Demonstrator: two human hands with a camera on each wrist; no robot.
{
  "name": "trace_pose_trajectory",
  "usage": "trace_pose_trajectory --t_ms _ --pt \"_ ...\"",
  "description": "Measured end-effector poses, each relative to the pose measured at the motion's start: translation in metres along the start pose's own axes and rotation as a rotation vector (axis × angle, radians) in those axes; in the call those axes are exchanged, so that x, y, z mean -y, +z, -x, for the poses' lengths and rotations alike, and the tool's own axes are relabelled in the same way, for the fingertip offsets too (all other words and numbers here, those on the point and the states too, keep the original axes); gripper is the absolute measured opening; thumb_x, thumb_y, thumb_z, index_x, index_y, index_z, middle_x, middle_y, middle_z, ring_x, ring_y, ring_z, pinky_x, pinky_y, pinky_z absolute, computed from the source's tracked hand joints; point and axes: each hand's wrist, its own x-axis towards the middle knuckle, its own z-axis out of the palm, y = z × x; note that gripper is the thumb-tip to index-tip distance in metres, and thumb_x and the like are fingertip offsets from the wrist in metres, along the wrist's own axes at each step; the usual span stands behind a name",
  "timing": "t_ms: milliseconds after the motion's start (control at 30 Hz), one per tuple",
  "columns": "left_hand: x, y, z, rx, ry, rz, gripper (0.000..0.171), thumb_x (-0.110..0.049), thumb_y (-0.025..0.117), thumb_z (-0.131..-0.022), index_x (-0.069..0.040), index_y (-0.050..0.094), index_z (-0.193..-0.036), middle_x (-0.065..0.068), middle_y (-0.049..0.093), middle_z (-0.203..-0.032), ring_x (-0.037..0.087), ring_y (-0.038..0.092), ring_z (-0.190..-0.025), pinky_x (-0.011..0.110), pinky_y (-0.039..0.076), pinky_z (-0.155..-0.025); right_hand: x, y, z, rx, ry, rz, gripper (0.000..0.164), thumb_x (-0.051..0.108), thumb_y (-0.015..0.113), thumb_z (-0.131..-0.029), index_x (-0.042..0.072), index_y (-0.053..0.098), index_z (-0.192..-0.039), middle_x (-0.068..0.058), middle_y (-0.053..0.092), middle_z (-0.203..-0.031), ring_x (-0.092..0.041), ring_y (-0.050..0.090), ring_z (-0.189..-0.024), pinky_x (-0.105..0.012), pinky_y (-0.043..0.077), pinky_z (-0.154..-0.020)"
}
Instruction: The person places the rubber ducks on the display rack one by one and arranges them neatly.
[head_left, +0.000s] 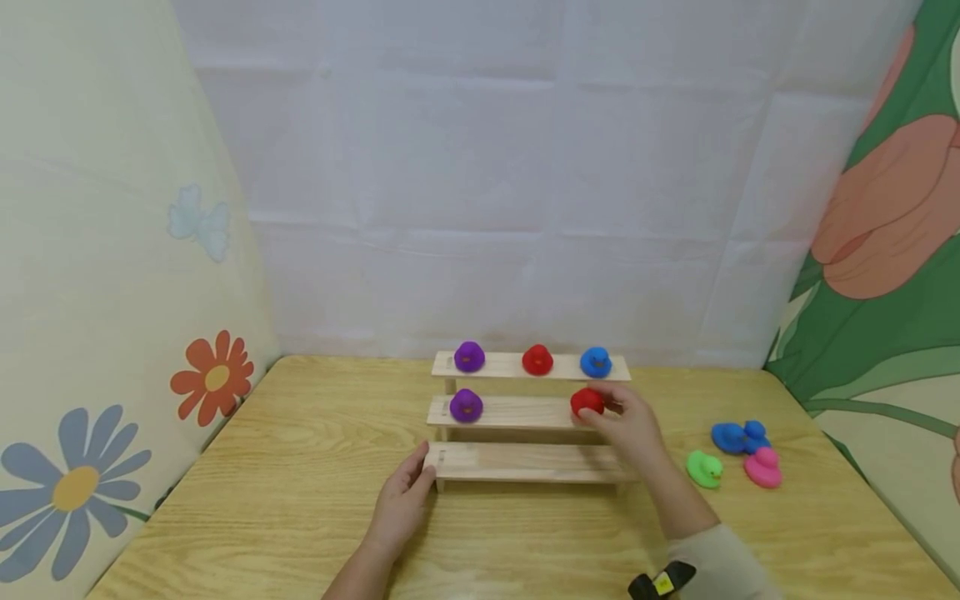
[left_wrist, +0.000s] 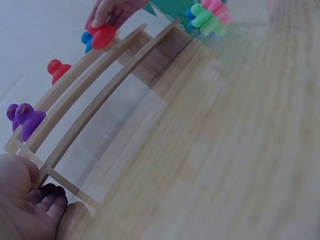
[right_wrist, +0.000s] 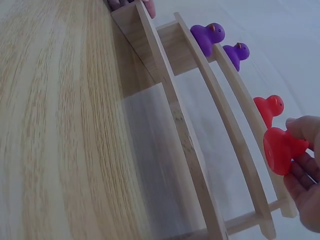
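Observation:
A wooden three-tier stand (head_left: 525, 462) stands on the table. My right hand (head_left: 628, 425) pinches a red rubber duck (head_left: 585, 403) between thumb and fingers at the right part of the middle tier. In the right wrist view this duck (right_wrist: 281, 150) is tilted, its flat base showing. My left hand (head_left: 401, 500) holds the left end of the lowest tier, thumb and fingers about its corner. On the top tier sit a purple duck (head_left: 469, 357), another red duck (head_left: 537, 360) and a blue duck (head_left: 596, 362). A second purple duck (head_left: 467, 406) is at the middle tier's left.
To the right of the stand, blue ducks (head_left: 729, 438), a green duck (head_left: 704, 470) and a pink duck (head_left: 763, 468) lie close together on the wood-grain table (head_left: 300, 467). A white cloth (head_left: 480, 167) hangs behind, with flower-patterned panels at both sides.

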Motion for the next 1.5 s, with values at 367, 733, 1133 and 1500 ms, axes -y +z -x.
trace_pose_trajectory --t_ms 367,733,1133,1500 --pt "0.003 0.001 -0.001 -0.004 -0.011 -0.002 0.051 -0.012 0.043 -0.104 0.005 0.03 -0.15 0.023 0.029 -0.157 0.038 0.027 -0.147 0.05 0.026 -0.121 0.0 0.022 -0.006 0.077 -0.039 -0.005 0.042 0.002 0.074 -0.084 -0.003 0.063 -0.124 -0.021 0.061 -0.125 -0.035 0.059 -0.115 -0.05 0.05 -0.106" --pt "0.003 0.001 0.0 -0.004 -0.003 -0.015 0.052 -0.014 0.044 -0.104 0.005 0.03 -0.15 0.023 0.03 -0.157 0.039 0.028 -0.146 0.051 0.027 -0.12 0.006 0.04 -0.009 0.137 -0.031 -0.03 0.043 0.0 0.072 -0.084 -0.003 0.062 -0.126 -0.022 0.061 -0.126 -0.037 0.059 -0.119 -0.046 0.051 -0.104" --pt "0.003 0.001 -0.001 0.0 0.006 0.0 0.052 -0.014 0.044 -0.104 0.005 0.03 -0.15 0.023 0.029 -0.157 0.039 0.027 -0.147 0.051 0.025 -0.121 0.008 0.051 -0.01 0.146 -0.024 -0.015 0.042 0.0 0.073 -0.083 -0.001 0.064 -0.124 -0.021 0.063 -0.126 -0.038 0.063 -0.115 -0.045 0.054 -0.1" --pt "0.003 0.001 0.0 -0.009 0.011 -0.002 0.051 -0.014 0.044 -0.104 0.005 0.031 -0.149 0.023 0.03 -0.156 0.039 0.028 -0.146 0.051 0.026 -0.121 0.01 0.057 -0.011 0.157 0.006 -0.012 0.042 0.002 0.074 -0.084 0.001 0.064 -0.125 -0.019 0.061 -0.127 -0.037 0.062 -0.116 -0.044 0.054 -0.101"
